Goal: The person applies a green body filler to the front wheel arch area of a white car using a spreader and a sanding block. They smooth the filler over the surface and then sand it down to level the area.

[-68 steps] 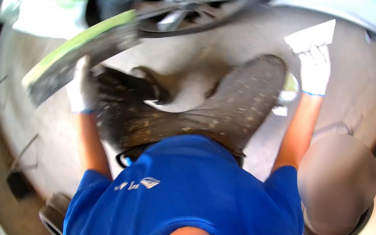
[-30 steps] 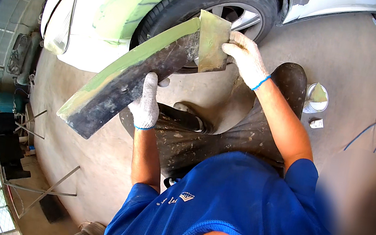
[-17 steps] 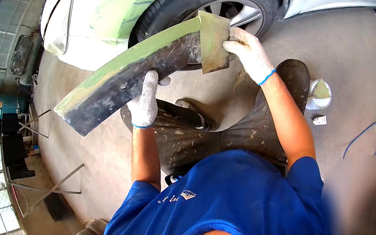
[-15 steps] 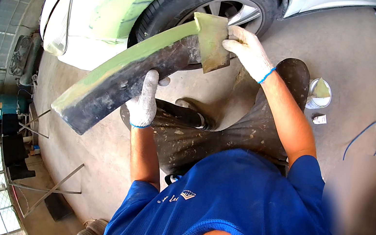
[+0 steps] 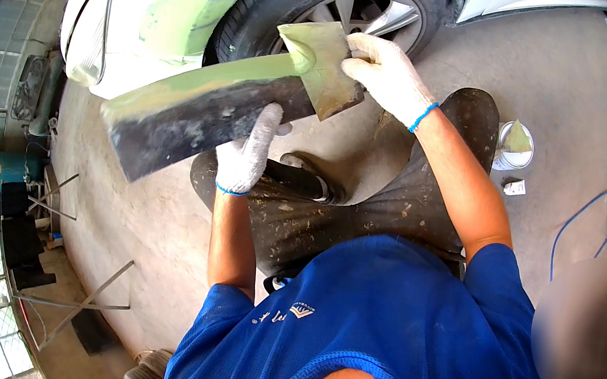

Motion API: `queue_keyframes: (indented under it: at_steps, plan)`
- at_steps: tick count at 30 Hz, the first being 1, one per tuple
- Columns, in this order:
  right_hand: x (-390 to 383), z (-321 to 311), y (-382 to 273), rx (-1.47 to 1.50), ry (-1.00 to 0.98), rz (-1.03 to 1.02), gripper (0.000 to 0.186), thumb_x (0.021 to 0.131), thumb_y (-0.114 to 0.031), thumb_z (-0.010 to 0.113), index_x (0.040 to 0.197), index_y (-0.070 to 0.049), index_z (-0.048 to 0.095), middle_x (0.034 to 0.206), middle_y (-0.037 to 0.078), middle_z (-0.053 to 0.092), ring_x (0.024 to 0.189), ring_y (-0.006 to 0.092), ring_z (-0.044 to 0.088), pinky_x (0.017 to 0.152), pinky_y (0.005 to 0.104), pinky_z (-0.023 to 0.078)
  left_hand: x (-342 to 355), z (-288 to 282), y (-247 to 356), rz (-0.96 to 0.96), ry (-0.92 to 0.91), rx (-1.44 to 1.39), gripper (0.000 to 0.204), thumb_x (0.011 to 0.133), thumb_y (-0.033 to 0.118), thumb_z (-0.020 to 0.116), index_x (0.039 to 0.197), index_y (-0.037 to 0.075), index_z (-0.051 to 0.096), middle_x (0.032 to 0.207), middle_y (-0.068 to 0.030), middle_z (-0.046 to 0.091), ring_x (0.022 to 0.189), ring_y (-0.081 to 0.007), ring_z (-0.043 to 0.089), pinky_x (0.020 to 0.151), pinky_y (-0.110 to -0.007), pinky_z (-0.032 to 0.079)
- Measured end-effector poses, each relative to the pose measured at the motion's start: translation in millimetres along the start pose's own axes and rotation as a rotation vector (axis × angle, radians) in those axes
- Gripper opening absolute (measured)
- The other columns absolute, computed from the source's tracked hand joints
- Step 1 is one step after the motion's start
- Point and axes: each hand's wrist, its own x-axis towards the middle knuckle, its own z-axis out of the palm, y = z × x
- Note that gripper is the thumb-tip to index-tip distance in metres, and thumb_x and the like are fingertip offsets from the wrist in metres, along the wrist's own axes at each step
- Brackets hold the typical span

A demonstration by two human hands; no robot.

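Note:
My left hand (image 5: 245,156), in a white knit glove, grips a long dark mixing board (image 5: 176,142) from below, thumb lying on its face. Pale green body filler (image 5: 219,69) coats the board's far edge. In my gloved right hand (image 5: 391,78), a flat filler spreader (image 5: 335,75) is pinched by its right edge. The spreader lies across the board's right end, with green filler smeared on its left part. Both are held up over my knees, in front of the car wheel (image 5: 347,14).
A white car body (image 5: 139,1) has a green filler patch (image 5: 188,16) beside the wheel. Right of my knee stand a white tub (image 5: 515,156) with a green-smeared piece in it and a small white box (image 5: 515,188). A blue hose (image 5: 580,221) lies farther right. Metal stands (image 5: 82,305) are at left.
The board has turned closer to level, its left end rising. The spreader has shifted left and now shows a thick fold of filler by its left edge. My left hand moved slightly right.

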Motion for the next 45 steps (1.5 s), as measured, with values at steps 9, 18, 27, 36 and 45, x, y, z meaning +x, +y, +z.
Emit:
queue_keyframes:
  at_steps: [9, 18, 27, 36, 45]
  plan:
    - [4.1, 11.0, -26.7, 0.037, -0.097, -0.079, 0.031, 0.087, -0.009, 0.061, 0.114, 0.005, 0.065, 0.092, 0.012, 0.072, 0.085, 0.0120, 0.064, 0.078, 0.0290, 0.051, -7.3, 20.4, -13.7, -0.070, -0.406, 0.200, 0.026, 0.088, 0.008, 0.073, 0.111, -0.001, 0.063, 0.088, -0.0065, 0.067, 0.073, -0.0131, 0.063, 0.064, -0.028, 0.053]
    - [6.2, -1.3, -32.4, 0.508, -0.064, 0.078, 0.035, 0.087, -0.003, 0.060, 0.122, 0.002, 0.061, 0.107, 0.008, 0.067, 0.094, 0.0154, 0.062, 0.087, 0.0285, 0.050, -27.2, 14.8, -55.2, -0.338, -0.579, 0.380, 0.029, 0.093, 0.020, 0.068, 0.110, -0.003, 0.063, 0.090, -0.0094, 0.068, 0.074, -0.0170, 0.065, 0.067, -0.034, 0.055]
    - [97.2, -51.2, -63.0, -0.268, 0.355, -0.453, 0.038, 0.090, -0.006, 0.060, 0.128, -0.005, 0.060, 0.115, 0.008, 0.066, 0.103, 0.0270, 0.062, 0.093, 0.0340, 0.049, -55.9, -95.1, -65.2, -0.390, 0.138, -0.063, 0.030, 0.091, 0.014, 0.070, 0.116, 0.000, 0.061, 0.099, -0.0082, 0.067, 0.075, -0.0175, 0.066, 0.062, -0.029, 0.055]
    - [151.6, -30.1, -51.5, -1.319, 0.307, -1.114, 0.039, 0.080, -0.011, 0.059, 0.119, -0.016, 0.065, 0.118, 0.004, 0.060, 0.114, 0.0244, 0.055, 0.103, 0.0433, 0.042, -70.0, -129.9, -86.4, -0.368, 0.180, -0.292, 0.023, 0.089, 0.012, 0.069, 0.107, 0.001, 0.063, 0.083, -0.0071, 0.066, 0.061, -0.0167, 0.061, 0.057, -0.028, 0.051]
    - [172.6, -32.2, -70.7, -1.274, 0.428, -1.142, 0.045, 0.081, -0.009, 0.059, 0.124, -0.020, 0.064, 0.117, 0.004, 0.060, 0.111, 0.0270, 0.056, 0.098, 0.0440, 0.045, -69.2, -150.1, -99.7, -0.397, 0.241, -0.512, 0.027, 0.089, 0.008, 0.068, 0.113, -0.002, 0.060, 0.089, -0.0103, 0.067, 0.061, -0.0178, 0.062, 0.052, -0.028, 0.051]
